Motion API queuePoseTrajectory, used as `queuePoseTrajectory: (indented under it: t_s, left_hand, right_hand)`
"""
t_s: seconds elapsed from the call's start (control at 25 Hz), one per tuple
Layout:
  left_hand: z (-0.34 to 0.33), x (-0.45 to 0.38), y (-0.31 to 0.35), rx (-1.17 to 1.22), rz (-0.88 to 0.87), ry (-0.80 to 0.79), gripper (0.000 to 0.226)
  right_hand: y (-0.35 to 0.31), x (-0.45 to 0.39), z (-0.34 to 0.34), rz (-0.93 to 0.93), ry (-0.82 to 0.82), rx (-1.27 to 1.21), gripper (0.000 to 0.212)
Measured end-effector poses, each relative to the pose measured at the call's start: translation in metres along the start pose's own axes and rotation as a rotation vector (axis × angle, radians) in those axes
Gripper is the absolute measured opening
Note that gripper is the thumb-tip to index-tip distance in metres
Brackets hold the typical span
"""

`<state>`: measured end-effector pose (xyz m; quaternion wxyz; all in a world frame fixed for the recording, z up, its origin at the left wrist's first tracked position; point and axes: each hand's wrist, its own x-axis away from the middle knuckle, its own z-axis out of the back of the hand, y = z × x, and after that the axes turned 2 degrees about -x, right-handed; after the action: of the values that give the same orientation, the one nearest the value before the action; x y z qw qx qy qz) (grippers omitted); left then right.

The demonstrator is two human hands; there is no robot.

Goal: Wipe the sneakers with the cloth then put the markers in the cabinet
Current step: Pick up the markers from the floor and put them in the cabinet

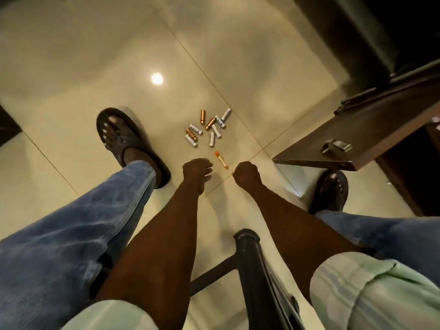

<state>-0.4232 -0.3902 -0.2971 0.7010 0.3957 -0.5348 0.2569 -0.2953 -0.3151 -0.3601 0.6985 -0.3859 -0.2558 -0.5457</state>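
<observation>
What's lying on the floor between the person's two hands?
In the head view, an orange marker lies on the tile floor in the gap between the left hand and the right hand, just beyond their knuckles. Neither hand touches it.

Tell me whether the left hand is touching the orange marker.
Apart. The head view shows bare floor tile between the left hand and the orange marker, which lies flat on the floor.

My floor tiles [71, 55] are glossy and smooth, mirroring a lamp. The markers [206, 127] look like shiny plastic, some coppery. The cabinet door [381, 129] is matt dark wood with a metal handle [335, 146]. My jeans [71, 234] are faded denim.
</observation>
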Motion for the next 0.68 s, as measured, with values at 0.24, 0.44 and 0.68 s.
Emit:
queuePoseTrajectory:
  t_s: [0.24, 0.44, 0.68]
  left_hand:
    - [-0.002, -0.026, -0.005, 0.187, 0.054, -0.007, 0.019]
    - [-0.008, -0.039, -0.005, 0.157, 0.05, 0.025, 0.019]
    - [-0.002, -0.049, 0.001, 0.083, 0.003, 0.085, 0.019]
  right_hand:
    - [-0.015, -0.02, -0.03, 0.137, 0.204, 0.041, 0.031]
    - [-0.023, -0.038, -0.037, 0.187, 0.257, 0.09, 0.038]
    - [-0.035, -0.043, -0.035, 0.191, 0.242, 0.053, 0.025]
